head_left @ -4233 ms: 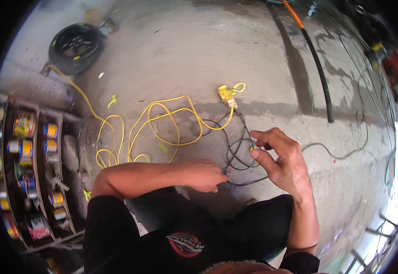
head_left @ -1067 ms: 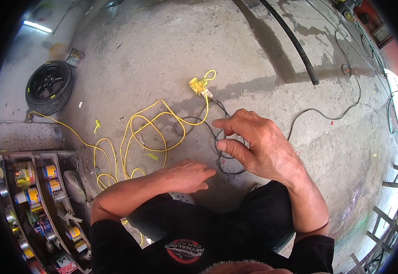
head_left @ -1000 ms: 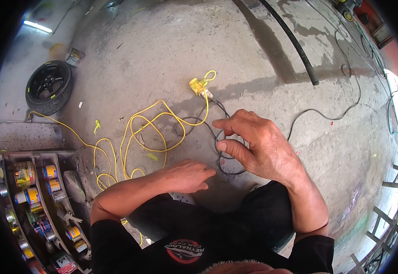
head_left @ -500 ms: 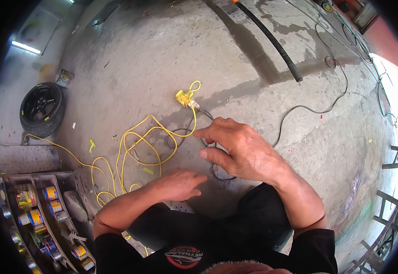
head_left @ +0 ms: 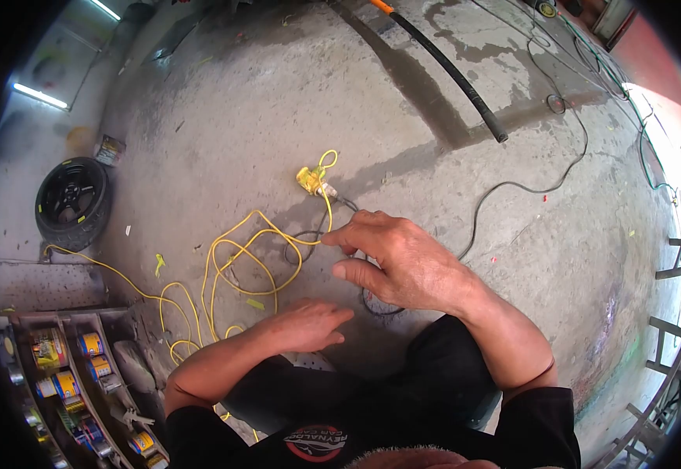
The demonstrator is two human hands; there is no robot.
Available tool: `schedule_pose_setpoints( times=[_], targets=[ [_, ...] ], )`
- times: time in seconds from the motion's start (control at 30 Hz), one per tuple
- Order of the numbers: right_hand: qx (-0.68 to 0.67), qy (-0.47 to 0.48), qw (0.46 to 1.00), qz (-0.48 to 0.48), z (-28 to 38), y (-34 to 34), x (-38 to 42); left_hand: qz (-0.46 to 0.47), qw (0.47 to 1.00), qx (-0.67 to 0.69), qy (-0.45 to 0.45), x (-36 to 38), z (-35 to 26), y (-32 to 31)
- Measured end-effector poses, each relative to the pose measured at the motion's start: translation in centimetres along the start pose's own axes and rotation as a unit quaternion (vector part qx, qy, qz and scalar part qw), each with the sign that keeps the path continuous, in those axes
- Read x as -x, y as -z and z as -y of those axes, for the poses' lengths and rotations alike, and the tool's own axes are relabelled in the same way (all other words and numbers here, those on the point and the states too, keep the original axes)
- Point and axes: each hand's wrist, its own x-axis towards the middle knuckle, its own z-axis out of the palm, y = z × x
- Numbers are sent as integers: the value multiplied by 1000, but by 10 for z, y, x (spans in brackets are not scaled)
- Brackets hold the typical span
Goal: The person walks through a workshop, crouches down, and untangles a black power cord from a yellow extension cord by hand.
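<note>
My right hand (head_left: 403,262) hovers over the floor in front of me, its fingers curved and the thumb apart, with nothing seen between them. Past its fingertips lies a yellow cord (head_left: 256,213) in loose loops. That cord leads to a yellow outlet block (head_left: 307,180), joined to a black cable (head_left: 346,203) that passes partly behind my right hand. Lower and to the left, my left hand (head_left: 309,324) is held above my lap, fingers stretched toward the right and thumb slightly apart. It holds nothing that I can see.
A wheel with a tyre (head_left: 73,202) leans at the left wall. Below it stands a rack (head_left: 71,367) of cans and small goods. A black hose (head_left: 454,70) crosses the floor ahead. Cables (head_left: 582,133) and a metal frame (head_left: 672,328) are at the right.
The view has shifted slightly, so the wheel and rack appear lower. Both hands keep nearly the same pose; the right one appears a little further left.
</note>
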Motion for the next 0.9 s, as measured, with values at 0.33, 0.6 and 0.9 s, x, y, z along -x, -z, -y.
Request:
schedule_pose_setpoints(
  times=[0.33,0.6,0.9],
  targets=[
    [0,5,1000,-11,-4,-5,1,1,1000,-18,9,4,-7,2],
    [4,3,1000,1,0,-3,0,-30,999,-32,-10,8,-6,-4],
    [11,-5,1000,11,2,-1,0,-24,999,-25,-12,8,-2,-3]
  ],
)
